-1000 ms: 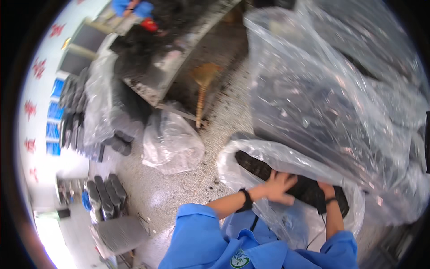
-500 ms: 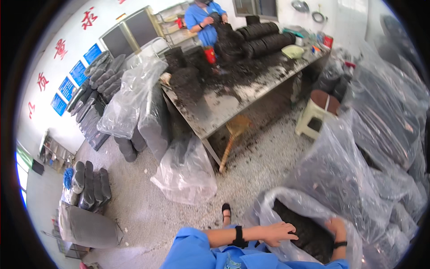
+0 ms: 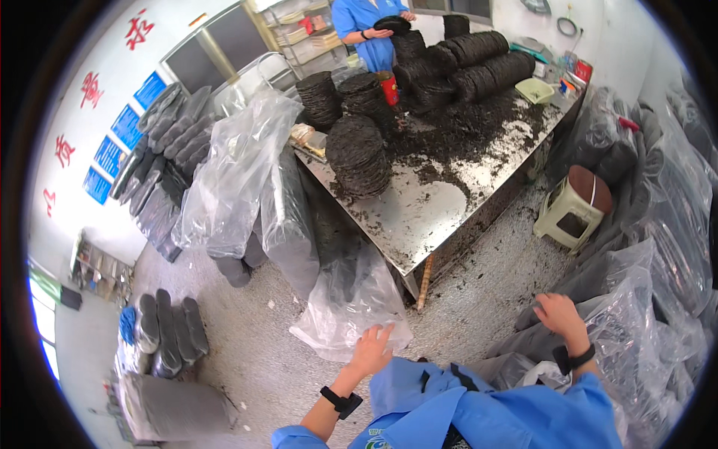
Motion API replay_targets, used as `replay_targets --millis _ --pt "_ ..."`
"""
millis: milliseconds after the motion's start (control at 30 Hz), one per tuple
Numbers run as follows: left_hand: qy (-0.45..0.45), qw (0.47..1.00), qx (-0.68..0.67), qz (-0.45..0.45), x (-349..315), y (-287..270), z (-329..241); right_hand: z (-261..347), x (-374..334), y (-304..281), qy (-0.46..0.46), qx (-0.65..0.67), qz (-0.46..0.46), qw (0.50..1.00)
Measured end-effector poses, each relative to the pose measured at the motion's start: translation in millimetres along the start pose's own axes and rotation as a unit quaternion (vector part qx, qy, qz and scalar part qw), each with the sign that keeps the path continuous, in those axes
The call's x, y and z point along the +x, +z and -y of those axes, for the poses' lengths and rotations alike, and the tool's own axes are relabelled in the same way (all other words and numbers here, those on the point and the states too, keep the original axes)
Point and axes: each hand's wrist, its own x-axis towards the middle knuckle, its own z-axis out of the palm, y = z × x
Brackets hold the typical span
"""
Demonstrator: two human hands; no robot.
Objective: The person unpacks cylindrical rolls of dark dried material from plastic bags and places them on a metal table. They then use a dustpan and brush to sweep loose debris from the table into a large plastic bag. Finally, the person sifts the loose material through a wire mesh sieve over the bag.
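My left hand hovers over the near end of a clear plastic bag on the floor, its fingers apart and nothing in them. To the right, my right hand is raised beside grey bundles in clear plastic. Its fingers are loosely spread, with nothing in them. Ahead stands a metal-topped table strewn with dark crumbs. On its near left corner rises a stack of thin, dark, rough discs, with several more such stacks and rolls behind.
Across the table a co-worker in blue holds a round black disc. A cream stool with a brown top stands right of the table. Plastic-covered grey rolls line the table's left side. A wooden stick leans under the table edge.
Both hands have left the open plastic bag of dark material at lower right; the left moved left, the right up. My view has shifted toward the table. The co-worker now holds a disc.
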Motion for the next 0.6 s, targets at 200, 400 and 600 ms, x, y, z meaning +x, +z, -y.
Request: replay_targets --millis 200,400,600 --pt "0.016 0.990 0.082 -0.116 122.3 -92.2 40.9 -4.1 165.4 -2.3 -0.100 0.077 0.063 0.990" --pt "0.025 0.965 0.108 -0.239 298.4 -201.9 50.4 -10.9 421.9 36.2 -0.200 0.253 0.102 0.941" --pt "-0.248 0.912 0.066 -0.320 513.7 -225.5 113.7 19.7 680.0 157.3 -0.098 0.472 0.085 0.872"
